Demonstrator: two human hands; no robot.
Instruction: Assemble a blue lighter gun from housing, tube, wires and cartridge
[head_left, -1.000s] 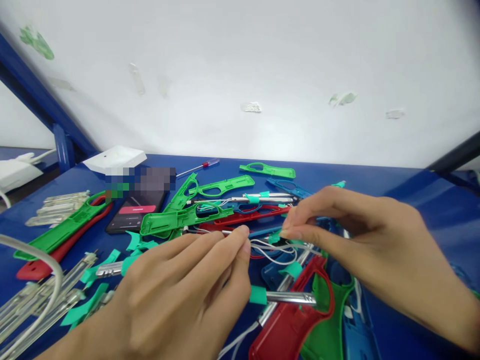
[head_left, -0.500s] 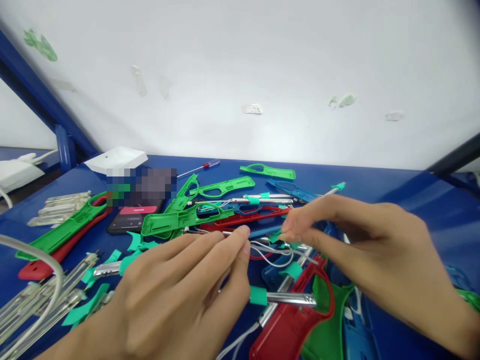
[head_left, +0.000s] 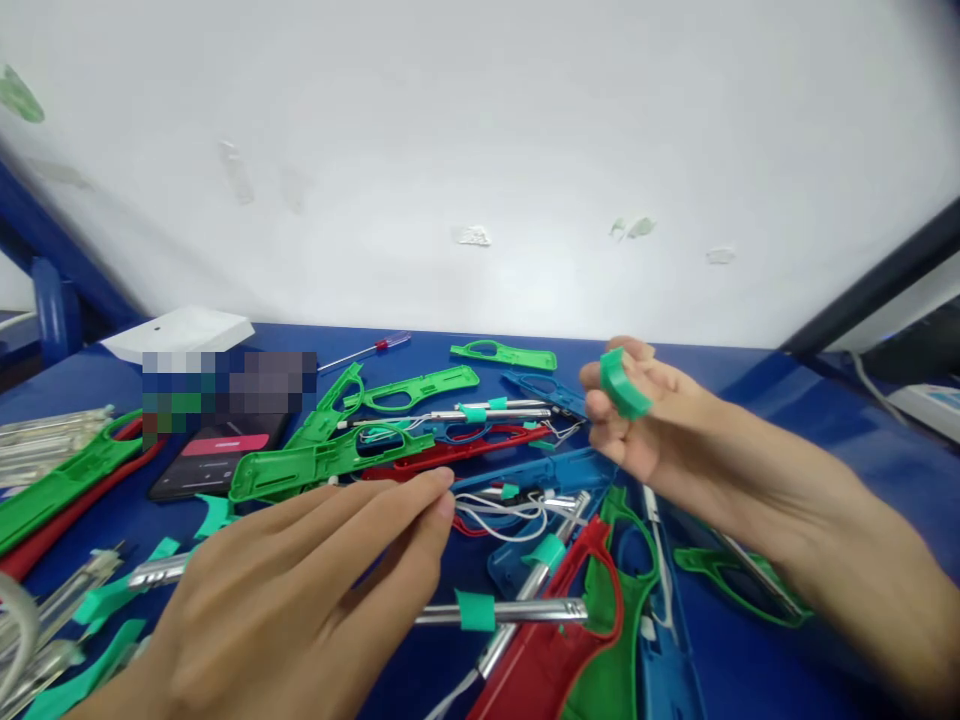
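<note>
My right hand [head_left: 652, 425] is raised above the right side of the pile with its fingers curled. A short, bent piece of green tape [head_left: 625, 385] is held at its fingertips. My left hand [head_left: 315, 590] stays low over the pile, index finger and thumb pressed together. White wires [head_left: 502, 520] lie by those fingertips; whatever the fingers grip is hidden. A metal tube [head_left: 532, 610] with green tape around it sticks out from beside the left thumb; I cannot tell whether this hand holds it. Below lie a red plastic handle shell [head_left: 540, 640] and a green shell [head_left: 607, 610].
Further green shells [head_left: 427, 388] and blue shells [head_left: 551, 470] lie behind the hands. A phone [head_left: 225, 445], a screwdriver [head_left: 367, 350] and a white box lid [head_left: 180, 335] are at the back left. Glass tubes [head_left: 52, 440] lie at far left. A white panel [head_left: 450, 150] rises behind.
My right hand has lifted away from the wires and turned over, bringing green tape up with it. My left hand keeps nearly the same pose. The whole view has shifted to the right.
</note>
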